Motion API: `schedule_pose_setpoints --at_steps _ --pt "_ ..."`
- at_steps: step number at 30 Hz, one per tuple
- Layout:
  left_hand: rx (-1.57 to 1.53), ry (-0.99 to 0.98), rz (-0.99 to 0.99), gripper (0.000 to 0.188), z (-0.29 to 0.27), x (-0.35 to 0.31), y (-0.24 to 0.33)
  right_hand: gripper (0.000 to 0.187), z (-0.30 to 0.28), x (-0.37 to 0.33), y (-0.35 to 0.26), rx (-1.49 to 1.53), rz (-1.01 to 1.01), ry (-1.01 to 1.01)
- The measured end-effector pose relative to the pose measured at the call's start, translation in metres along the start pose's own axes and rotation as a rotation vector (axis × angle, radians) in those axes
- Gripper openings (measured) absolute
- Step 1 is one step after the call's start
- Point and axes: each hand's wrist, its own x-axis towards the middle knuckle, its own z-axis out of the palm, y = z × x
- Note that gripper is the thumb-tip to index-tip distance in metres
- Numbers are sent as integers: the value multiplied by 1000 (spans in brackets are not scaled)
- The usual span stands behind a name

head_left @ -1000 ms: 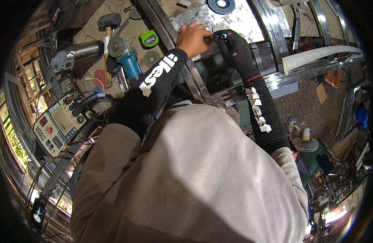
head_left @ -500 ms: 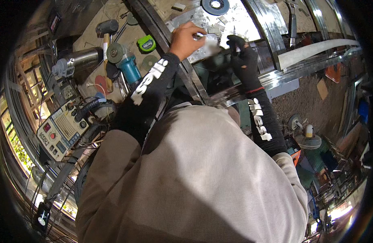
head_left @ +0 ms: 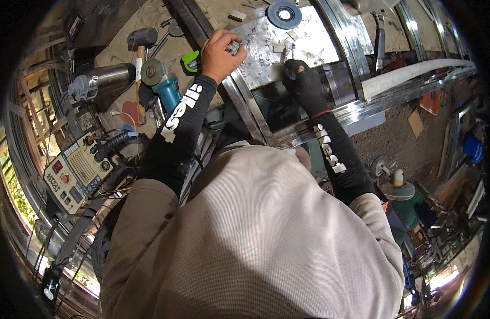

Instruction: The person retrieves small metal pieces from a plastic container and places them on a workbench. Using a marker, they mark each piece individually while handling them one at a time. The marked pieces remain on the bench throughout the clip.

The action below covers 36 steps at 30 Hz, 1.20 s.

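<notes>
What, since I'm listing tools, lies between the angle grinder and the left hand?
A green tape measure, beside the left hand, in the head view.

To your left, daylight (head_left: 87, 279) and green foliage (head_left: 17, 183) showed past wooden slats (head_left: 40, 119); to your right (beyond your tan desk (head_left: 119, 51)) spread a brown, gritty floor (head_left: 401, 146).

An angle grinder (head_left: 169, 91), hammer (head_left: 142, 38) and metal frame (head_left: 341, 42) show a workshop.
</notes>
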Motion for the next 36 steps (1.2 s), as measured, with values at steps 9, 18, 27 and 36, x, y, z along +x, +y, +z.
schedule_pose_setpoints --at_steps 9,18,27,36 --pt "39 57 8 22 0 1 3 33 -9 56 -10 -134 -32 191" --pt "113 97 -15 20 5 1 1 32 72 158 -43 -92 -183 100" --pt "106 133 -27 20 7 0 1 33 39 125 -35 -55 -110 49" --pt "174 -32 101 20 2 -2 2 31 23 5 -2 31 -90 44"
